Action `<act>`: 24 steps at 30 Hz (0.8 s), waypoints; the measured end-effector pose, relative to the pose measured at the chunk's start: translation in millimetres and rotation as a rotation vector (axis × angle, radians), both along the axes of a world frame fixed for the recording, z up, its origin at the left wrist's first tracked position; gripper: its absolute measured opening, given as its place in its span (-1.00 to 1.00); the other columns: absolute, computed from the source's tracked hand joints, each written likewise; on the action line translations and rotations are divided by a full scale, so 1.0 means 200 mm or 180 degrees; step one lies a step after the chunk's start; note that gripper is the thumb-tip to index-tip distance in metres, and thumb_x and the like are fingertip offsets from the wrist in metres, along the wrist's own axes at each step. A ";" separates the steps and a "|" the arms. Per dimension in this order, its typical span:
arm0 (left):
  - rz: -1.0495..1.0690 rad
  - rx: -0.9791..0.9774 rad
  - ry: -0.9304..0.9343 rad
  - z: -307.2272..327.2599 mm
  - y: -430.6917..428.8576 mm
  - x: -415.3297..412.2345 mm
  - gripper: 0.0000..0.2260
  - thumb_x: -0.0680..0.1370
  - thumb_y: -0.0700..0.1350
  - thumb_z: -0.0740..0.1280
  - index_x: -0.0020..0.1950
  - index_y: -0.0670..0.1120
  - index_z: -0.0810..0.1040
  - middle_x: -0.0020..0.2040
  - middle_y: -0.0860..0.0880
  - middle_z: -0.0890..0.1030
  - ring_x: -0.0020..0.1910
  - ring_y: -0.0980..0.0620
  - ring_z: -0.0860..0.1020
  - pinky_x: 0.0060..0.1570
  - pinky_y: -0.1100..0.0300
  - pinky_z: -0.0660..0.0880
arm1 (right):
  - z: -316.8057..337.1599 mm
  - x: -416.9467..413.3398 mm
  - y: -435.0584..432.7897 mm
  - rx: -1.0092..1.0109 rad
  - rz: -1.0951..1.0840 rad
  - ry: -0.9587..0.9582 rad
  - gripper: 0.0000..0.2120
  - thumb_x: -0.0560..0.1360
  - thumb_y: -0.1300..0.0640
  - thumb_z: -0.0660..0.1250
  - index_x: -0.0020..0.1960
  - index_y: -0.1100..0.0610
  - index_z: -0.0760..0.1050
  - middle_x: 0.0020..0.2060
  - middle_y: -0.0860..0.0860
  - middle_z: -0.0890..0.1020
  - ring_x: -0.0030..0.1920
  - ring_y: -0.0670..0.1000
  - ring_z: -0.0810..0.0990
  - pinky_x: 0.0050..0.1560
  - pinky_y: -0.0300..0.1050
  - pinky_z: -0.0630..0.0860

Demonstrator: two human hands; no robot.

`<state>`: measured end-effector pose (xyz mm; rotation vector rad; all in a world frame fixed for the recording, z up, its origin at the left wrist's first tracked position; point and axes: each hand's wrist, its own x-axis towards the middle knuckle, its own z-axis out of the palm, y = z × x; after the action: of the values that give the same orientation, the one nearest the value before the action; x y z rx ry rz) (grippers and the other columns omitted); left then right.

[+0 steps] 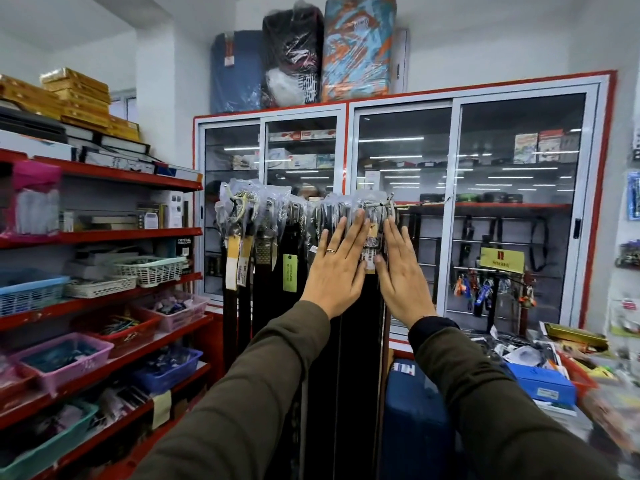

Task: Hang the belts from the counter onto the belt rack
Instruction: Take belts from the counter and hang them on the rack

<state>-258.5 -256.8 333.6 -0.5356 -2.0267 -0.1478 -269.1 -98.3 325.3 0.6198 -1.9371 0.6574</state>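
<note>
Several dark belts (277, 278) hang in a row from a metal rack rod (381, 203), their buckles wrapped in clear plastic. My left hand (337, 268) lies flat with fingers straight against the belts near the rod's right end; a ring is on one finger. My right hand (401, 271) is flat too, pressed on the right side of the same hanging belts, just below the buckles. Neither hand grips anything. A price tag (370, 254) shows between the two hands. The lower parts of the nearest belts run down between my forearms.
Red shelves (104, 237) with plastic baskets line the left. A glass-door cabinet (450, 202) stands behind the rack. A blue suitcase (415, 420) sits below right. A cluttered counter (554, 368) with boxes and packets is at the right.
</note>
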 end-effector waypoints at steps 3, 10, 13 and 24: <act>-0.0053 0.0029 0.0012 0.00 -0.01 0.01 -0.37 0.64 -0.02 0.09 0.65 -0.02 -0.12 0.68 0.02 -0.12 0.66 -0.02 -0.13 0.63 -0.14 -0.04 | -0.01 -0.01 -0.03 -0.0049 0.0021 0.0015 -0.41 0.70 0.02 0.06 0.65 -0.02 -0.10 0.64 -0.15 -0.03 0.65 -0.09 -0.13 0.62 0.06 0.12; -0.0113 0.0129 0.0288 0.01 -0.12 0.14 -0.41 0.64 -0.09 0.11 0.65 -0.07 -0.01 0.68 -0.04 -0.01 0.67 -0.04 -0.08 0.64 -0.07 -0.05 | -0.02 0.07 -0.17 -0.0660 -0.0008 0.0820 -0.40 0.57 0.29 0.20 0.58 0.11 0.18 0.62 0.01 0.15 0.65 0.04 0.02 0.62 0.21 0.03; -0.0007 0.0293 0.0566 0.02 -0.26 0.22 -0.44 0.65 -0.11 0.11 0.64 -0.09 0.03 0.68 -0.07 0.03 0.67 -0.06 -0.05 0.64 -0.06 -0.10 | 0.01 0.13 -0.33 -0.0533 0.0193 0.1122 -0.44 0.56 0.30 0.21 0.54 0.14 0.24 0.61 0.06 0.19 0.64 0.13 0.06 0.64 0.11 -0.10; -0.0088 0.1002 0.0624 -0.01 -0.92 0.34 -0.47 0.68 -0.11 0.08 0.65 -0.01 0.03 0.68 -0.04 -0.05 0.67 -0.03 -0.14 0.63 -0.15 -0.15 | 0.08 0.25 -0.90 0.0276 0.0492 0.0767 -0.40 0.67 0.01 0.14 0.64 0.10 0.03 0.65 0.03 0.05 0.66 0.07 -0.08 0.63 0.18 -0.02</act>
<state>-191.5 -440.0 331.8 -0.3636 -1.7627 -0.4080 -219.3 -279.1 341.5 0.8695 -1.7114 0.5678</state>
